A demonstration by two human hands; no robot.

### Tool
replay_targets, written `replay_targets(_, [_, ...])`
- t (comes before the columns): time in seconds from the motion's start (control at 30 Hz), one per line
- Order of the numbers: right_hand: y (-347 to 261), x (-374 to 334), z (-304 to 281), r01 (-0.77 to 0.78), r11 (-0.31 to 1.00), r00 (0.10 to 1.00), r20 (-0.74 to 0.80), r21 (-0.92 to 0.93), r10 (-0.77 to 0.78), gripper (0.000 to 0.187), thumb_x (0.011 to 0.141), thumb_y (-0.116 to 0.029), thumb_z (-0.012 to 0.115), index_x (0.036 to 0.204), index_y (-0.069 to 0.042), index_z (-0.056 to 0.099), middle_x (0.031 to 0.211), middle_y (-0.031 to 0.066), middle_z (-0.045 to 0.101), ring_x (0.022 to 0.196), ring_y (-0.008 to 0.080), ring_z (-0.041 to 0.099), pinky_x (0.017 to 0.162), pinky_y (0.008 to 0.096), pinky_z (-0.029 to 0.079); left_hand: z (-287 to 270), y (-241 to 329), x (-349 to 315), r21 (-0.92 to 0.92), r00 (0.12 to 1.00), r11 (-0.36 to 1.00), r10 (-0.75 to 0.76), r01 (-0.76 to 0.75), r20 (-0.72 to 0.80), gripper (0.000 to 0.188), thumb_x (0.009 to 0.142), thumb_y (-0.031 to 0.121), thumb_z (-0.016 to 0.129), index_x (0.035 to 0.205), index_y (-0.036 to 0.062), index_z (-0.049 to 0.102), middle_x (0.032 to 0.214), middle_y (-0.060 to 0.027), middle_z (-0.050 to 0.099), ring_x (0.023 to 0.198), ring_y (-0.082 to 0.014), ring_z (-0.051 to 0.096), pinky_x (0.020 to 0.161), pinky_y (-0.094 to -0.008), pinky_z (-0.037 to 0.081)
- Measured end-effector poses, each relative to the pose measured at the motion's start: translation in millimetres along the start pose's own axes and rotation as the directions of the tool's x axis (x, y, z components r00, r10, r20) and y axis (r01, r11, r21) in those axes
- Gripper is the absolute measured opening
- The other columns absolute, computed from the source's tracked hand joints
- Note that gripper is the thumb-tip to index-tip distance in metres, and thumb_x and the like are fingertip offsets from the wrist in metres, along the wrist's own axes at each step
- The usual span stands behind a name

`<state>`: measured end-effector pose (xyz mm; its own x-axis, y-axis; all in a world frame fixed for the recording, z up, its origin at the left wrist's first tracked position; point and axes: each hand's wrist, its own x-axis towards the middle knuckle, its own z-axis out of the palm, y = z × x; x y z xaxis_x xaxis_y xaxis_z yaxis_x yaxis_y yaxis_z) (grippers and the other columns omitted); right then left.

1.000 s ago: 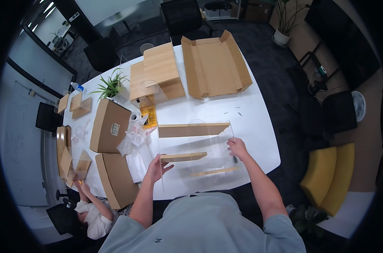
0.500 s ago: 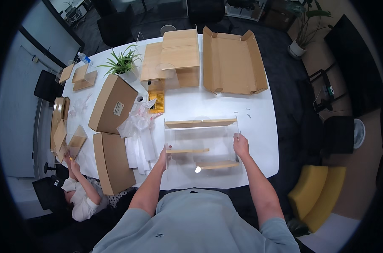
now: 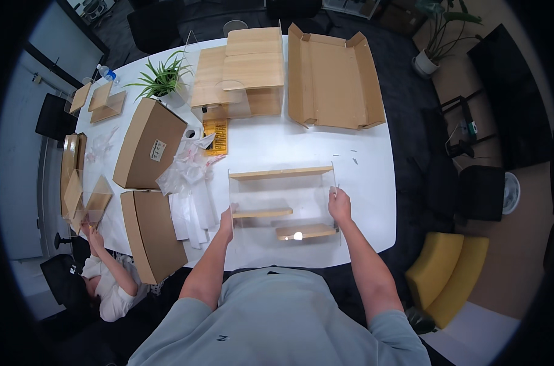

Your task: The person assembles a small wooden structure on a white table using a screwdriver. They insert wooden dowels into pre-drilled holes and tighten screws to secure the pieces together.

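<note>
A small shelf unit (image 3: 282,173) with clear side panels and several light wooden boards is in front of me, over the near part of the white table. My left hand (image 3: 227,224) is closed around the left clear panel, beside the middle board (image 3: 263,213). On the opposite side, my right hand (image 3: 339,206) grips the right panel, its fingers curled in and partly hidden. Nearest to my body is the short lower board (image 3: 307,232), which shows a bright reflection of light.
Open cardboard boxes (image 3: 151,145) and crumpled plastic wrap (image 3: 184,168) lie left on the table (image 3: 368,201). A wooden desktop shelf (image 3: 252,67), a potted plant (image 3: 161,78) and a cardboard tray (image 3: 335,79) stand farther back. At the left, a co-worker (image 3: 111,287) handles wood-and-clear pieces.
The whole view has shifted slightly. The shelf unit has turned and tipped a little in my hands, so more of the lower board's face shows. Both hands keep their hold.
</note>
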<state>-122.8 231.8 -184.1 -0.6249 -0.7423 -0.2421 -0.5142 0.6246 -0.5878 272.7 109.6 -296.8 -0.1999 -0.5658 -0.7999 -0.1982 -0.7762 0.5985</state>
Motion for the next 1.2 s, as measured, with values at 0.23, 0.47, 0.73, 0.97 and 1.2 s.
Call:
replay_targets(0.23, [-2,7,3,-0.019,1.0,1.0,0.002,-0.001,0.019,0.027,0.099,-0.015,0.06,0.115,0.001,0.072,0.104,0.0277,0.073,0.101,0.0446,0.071,0.09,0.0479,0.056,5,14,-9,-0.069,0.999,0.998,-0.001,-0.002,-0.048,0.063,0.102,0.058,0.056,0.147,0.0135,0.059,0.119,-0.007,0.061,0.112,-0.0217,0.056,0.098,-0.0404,0.044])
replay_targets(0.47, [-6,5,-25,0.086,0.99,0.996,-0.04,0.114,-0.082,0.024,0.098,-0.017,0.065,0.109,0.002,0.073,0.095,0.0204,0.075,0.09,0.0315,0.074,0.084,0.0386,0.058,-1,63,-37,-0.14,0.966,0.985,0.058,-0.096,-0.252,0.043,0.104,0.036,0.059,0.135,0.0058,0.063,0.115,-0.0063,0.067,0.102,-0.017,0.064,0.09,-0.0337,0.053])
replay_targets(0.73, [-70,-14,-76,0.126,0.992,0.992,-0.003,-0.027,-0.127,0.035,0.105,-0.005,0.045,0.137,-0.002,0.058,0.076,0.0126,0.065,0.072,0.027,0.067,0.072,0.0414,0.054,14,133,-75,0.709,0.427,0.301,0.904,-0.638,0.001,0.038,0.093,0.011,0.067,0.13,0.0011,0.063,0.125,-0.0179,0.062,0.12,-0.0351,0.059,0.103,-0.0457,0.049])
replay_targets(0.97, [-139,-12,-71,0.155,0.979,0.963,0.241,-0.135,-0.12,0.029,0.105,-0.009,0.047,0.124,0.004,0.064,0.086,0.0269,0.072,0.084,0.0435,0.071,0.081,0.0506,0.055,84,179,-65,0.688,0.39,-0.024,0.809,-0.725,0.439,0.035,0.093,0.019,0.073,0.124,0.005,0.066,0.122,-0.0168,0.064,0.118,-0.0354,0.061,0.104,-0.0473,0.048])
replay_targets(1.2, [-185,8,-41,0.436,0.827,0.869,0.404,-0.354,-0.285,0.025,0.106,-0.017,0.05,0.103,0.002,0.066,0.095,0.0241,0.074,0.091,0.0457,0.07,0.085,0.0517,0.055,115,181,-32,0.727,0.551,0.069,0.701,-0.683,0.452,0.032,0.094,0.03,0.073,0.117,0.0078,0.069,0.108,-0.0121,0.071,0.105,-0.0321,0.069,0.103,-0.0465,0.047])
